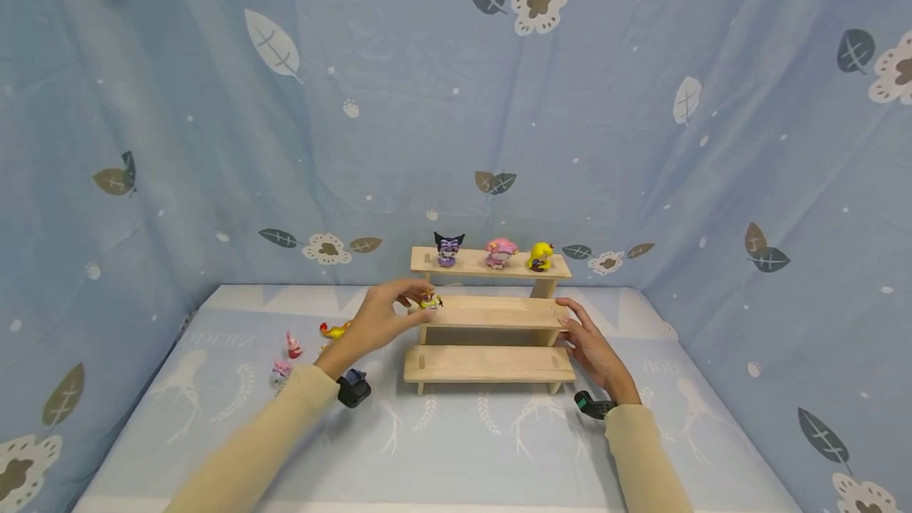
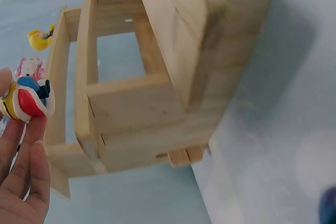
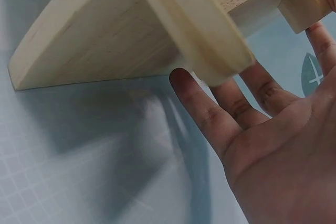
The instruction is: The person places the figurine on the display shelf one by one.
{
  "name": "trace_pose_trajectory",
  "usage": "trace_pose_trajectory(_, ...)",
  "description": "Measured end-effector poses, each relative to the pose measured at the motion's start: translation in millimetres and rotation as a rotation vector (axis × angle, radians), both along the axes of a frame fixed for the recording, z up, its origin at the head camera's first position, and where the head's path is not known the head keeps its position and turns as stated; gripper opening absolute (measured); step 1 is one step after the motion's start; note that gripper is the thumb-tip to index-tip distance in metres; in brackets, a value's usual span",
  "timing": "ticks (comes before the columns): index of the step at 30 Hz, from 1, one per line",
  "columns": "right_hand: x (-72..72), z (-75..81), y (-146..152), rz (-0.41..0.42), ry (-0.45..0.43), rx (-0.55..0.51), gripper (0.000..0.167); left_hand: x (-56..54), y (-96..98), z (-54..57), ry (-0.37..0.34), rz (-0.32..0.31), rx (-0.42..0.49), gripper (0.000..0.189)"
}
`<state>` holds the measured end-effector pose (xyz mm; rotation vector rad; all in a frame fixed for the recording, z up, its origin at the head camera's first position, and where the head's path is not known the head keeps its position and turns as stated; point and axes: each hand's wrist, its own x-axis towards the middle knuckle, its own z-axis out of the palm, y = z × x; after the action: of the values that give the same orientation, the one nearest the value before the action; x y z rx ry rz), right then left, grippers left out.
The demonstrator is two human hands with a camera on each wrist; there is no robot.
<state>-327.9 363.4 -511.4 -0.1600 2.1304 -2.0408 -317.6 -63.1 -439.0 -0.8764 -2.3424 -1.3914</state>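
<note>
A three-tier wooden display stand [image 1: 492, 362] is on the table in the head view. My left hand [image 1: 381, 319] pinches a small figurine [image 2: 30, 98] at the left end of the middle tier. It is yellow, red, white and blue; whether it touches the board I cannot tell. At the stand's other side, my right hand [image 1: 594, 347] grips the right end of the middle tier [image 3: 304, 3] between thumb and fingers. On the top tier sit a purple figurine with black ears [image 1: 448, 250], a pink figurine [image 1: 501, 252] and a yellow-haired figurine [image 1: 541, 256].
Left of the stand, several figurines lie on the table [image 1: 214, 418]: a pink-and-white one [image 1: 294, 345], a pink-and-grey one [image 1: 281, 372], a yellow-and-red one [image 1: 333, 331] and a dark blue one [image 1: 355, 375] partly behind the left wrist. A blue patterned curtain [image 1: 399, 141] hangs behind.
</note>
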Motion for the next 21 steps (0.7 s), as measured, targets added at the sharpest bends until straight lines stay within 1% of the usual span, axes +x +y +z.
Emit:
trace_pose_trajectory(2,-0.2,0.7,-0.3,-0.002,-0.003,0.0,0.059,-0.6,6.3,1.1,-0.009,-0.006,0.006,0.038)
trace_pose_trajectory(6,0.3,3.3,0.4,-0.011,0.004,0.0,0.057,-2.5,20.5,5.6,-0.009,-0.042,0.027,0.035)
trace_pose_trajectory(10,-0.7,2.3,1.7,-0.004,0.008,-0.001,0.059,-4.1,36.8,8.2,0.003,-0.067,0.038,0.034)
trace_pose_trajectory(15,-0.6,-1.3,2.7,0.0,0.008,-0.006,0.059,-6.5,60.5,7.2,0.036,-0.092,0.028,0.034)
trace_pose_trajectory(19,0.5,-2.0,1.4,0.0,0.01,-0.015,0.059,-8.1,77.6,5.3,0.027,-0.109,0.036,0.033)
trace_pose_trajectory(21,0.9,-2.0,0.4,0.002,0.01,-0.02,0.058,-8.7,84.4,3.7,0.014,-0.105,0.036,0.033)
